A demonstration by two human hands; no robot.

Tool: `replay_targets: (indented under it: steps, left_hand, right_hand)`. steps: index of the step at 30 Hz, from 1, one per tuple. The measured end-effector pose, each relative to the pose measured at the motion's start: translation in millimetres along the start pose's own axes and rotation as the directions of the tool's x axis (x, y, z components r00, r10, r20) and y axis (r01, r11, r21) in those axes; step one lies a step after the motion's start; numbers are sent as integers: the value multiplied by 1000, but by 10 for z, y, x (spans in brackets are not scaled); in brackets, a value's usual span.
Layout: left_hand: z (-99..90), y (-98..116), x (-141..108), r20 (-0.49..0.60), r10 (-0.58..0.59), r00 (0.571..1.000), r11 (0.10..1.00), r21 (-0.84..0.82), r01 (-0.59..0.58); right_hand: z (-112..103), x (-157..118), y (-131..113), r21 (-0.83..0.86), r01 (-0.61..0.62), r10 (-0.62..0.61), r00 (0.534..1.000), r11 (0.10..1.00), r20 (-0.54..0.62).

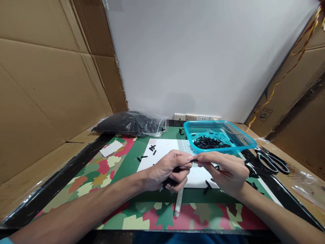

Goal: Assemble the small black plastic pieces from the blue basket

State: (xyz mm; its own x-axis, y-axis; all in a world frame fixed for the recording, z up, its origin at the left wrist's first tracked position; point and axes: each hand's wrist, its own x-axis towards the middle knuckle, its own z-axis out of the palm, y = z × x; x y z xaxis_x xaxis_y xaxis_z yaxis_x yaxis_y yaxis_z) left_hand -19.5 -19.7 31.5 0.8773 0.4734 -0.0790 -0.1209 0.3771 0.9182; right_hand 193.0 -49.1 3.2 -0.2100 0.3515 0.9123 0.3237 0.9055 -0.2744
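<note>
My left hand (170, 168) is curled round a bunch of small black stick-like pieces (168, 183), whose ends show below the fingers. Between its thumb and forefinger and the fingertips of my right hand (226, 168), one thin black piece (194, 160) is pinched. My right hand is closed at the fingertips, and they partly cover that piece. Both hands are above a white sheet (144, 159) with several loose black pieces (152, 148) on it. Just beyond my right hand stands a blue plastic basket (245, 144) holding a heap of the same black pieces (209, 142).
A clear bag of dark material (127, 124) lies at the back left, near a white card (111, 148). Scissors (270, 162) lie at the right. A whitish strip (178, 203) sits in front. Cardboard walls (50, 67) flank the table; wires (276, 83) hang at right.
</note>
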Motion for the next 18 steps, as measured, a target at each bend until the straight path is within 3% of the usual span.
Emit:
replay_targets:
  steps: [10, 18]
  left_hand:
    - [-5, 22, 12, -14, -19, 1000, 995, 94, 20]
    - [-46, -40, 61, -117, 22, 993, 991, 134, -6]
  right_hand:
    - [4, 23, 39, 60, -110, 102, 987, 992, 127]
    - [18, 20, 153, 16, -159, 150, 957, 987, 248]
